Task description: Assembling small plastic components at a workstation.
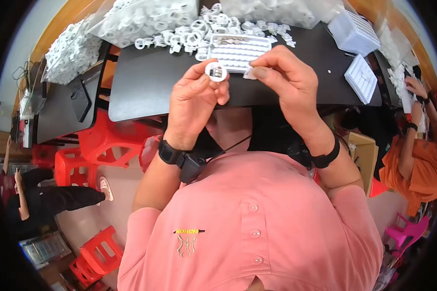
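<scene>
My left hand [196, 99] pinches a small round white plastic ring part [216, 72] with a dark metal piece in its middle, held up over the near edge of the black table [145, 82]. Beside it, my right hand [286, 80] grips a small white piece [250, 73] between thumb and fingers, just right of the ring. Behind both hands a white tray [238, 51] with rows of small cells lies on the table. Loose white ring parts [189, 34] are heaped past the tray.
Clear bags of white parts [73, 53] sit at the table's far left and back. Stacked white trays [354, 31] stand at the right. A person in orange [417, 160] works at the right. Red stools [102, 140] stand left, and another person [43, 199] sits lower left.
</scene>
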`<state>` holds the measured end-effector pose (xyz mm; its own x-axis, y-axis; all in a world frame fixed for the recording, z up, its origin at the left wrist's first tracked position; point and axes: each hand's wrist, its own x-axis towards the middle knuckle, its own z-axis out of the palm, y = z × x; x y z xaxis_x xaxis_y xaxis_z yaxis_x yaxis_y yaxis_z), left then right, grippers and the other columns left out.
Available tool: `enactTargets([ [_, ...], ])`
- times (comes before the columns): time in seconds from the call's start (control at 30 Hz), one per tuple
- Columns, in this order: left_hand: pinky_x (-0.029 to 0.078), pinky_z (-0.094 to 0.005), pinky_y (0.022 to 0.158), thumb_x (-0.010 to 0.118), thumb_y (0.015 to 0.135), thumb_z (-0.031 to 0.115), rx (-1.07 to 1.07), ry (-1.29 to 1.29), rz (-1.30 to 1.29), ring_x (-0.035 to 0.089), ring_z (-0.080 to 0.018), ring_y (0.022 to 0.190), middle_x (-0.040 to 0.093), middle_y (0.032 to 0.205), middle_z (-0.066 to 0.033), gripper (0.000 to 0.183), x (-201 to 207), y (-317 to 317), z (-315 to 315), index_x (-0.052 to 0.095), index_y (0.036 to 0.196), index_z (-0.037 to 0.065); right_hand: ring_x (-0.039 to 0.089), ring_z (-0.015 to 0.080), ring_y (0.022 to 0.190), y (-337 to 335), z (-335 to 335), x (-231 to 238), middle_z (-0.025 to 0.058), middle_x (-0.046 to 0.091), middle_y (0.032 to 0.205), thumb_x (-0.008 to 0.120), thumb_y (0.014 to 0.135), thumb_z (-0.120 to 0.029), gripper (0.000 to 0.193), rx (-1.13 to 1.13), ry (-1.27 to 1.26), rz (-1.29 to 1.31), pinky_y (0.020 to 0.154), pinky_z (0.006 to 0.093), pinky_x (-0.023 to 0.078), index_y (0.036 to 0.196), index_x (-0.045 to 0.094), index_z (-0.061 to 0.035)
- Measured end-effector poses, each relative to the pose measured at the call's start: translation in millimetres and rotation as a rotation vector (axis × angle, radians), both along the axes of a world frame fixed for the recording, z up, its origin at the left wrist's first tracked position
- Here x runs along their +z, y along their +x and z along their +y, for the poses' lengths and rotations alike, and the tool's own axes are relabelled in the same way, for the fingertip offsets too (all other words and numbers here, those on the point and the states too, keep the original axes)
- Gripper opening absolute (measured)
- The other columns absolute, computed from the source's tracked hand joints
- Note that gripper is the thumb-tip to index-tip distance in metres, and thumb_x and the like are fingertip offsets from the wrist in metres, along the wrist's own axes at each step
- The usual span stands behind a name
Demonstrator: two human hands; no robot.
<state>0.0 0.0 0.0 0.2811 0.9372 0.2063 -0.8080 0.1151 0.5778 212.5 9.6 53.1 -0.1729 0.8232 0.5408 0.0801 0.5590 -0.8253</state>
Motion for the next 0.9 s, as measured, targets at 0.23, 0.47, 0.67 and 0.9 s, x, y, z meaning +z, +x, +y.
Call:
enactTargets([
  [0.23,0.05,-0.0356,0.068,0.061,0.098,0.014,0.014,-0.029,0.02,0.065,-0.0249,0.085,0.068,0.106,-0.0148,0.031,6,-5,-2,0.062,0.127,0.001,0.059,0.0178,0.074,-48,7,5,0.0072,0.061,0.081,0.067,0.085,-0.003,0.005,0.067,-0.004,0.03,0.066,0.0296,0.047,0.088,0.068,0.0],
  [0.47,0.049,-0.0338,0.069,0.061,0.099,0.016,0.02,-0.068,0.003,0.064,-0.024,0.086,0.067,0.104,-0.0123,0.032,7,-5,0,0.061,0.127,0.001,0.064,0.0151,0.061,-55,6,6,0.0077,0.06,0.083,0.064,0.087,-0.001,0.003,0.011,0.004,-0.008,0.058,0.0277,0.049,0.086,0.066,0.0012],
  [0.67,0.048,-0.0325,0.069,0.062,0.098,0.017,0.021,-0.091,0.005,0.064,-0.0228,0.086,0.067,0.104,-0.0118,0.033,5,-5,2,0.06,0.127,0.0,0.065,0.0147,0.056,-57,7,3,0.0073,0.059,0.083,0.063,0.088,0.0,0.004,0.023,0.009,-0.002,0.054,0.0271,0.049,0.085,0.065,0.0011],
  [0.9,0.048,-0.0326,0.069,0.064,0.097,0.014,0.034,-0.113,0.01,0.063,-0.0223,0.086,0.067,0.104,-0.012,0.034,4,-4,2,0.061,0.127,0.0,0.062,0.0263,0.07,-57,9,-4,0.0089,0.059,0.083,0.065,0.083,-0.002,0.004,-0.098,0.146,-0.118,0.062,0.0355,0.049,0.085,0.067,-0.0053],
])
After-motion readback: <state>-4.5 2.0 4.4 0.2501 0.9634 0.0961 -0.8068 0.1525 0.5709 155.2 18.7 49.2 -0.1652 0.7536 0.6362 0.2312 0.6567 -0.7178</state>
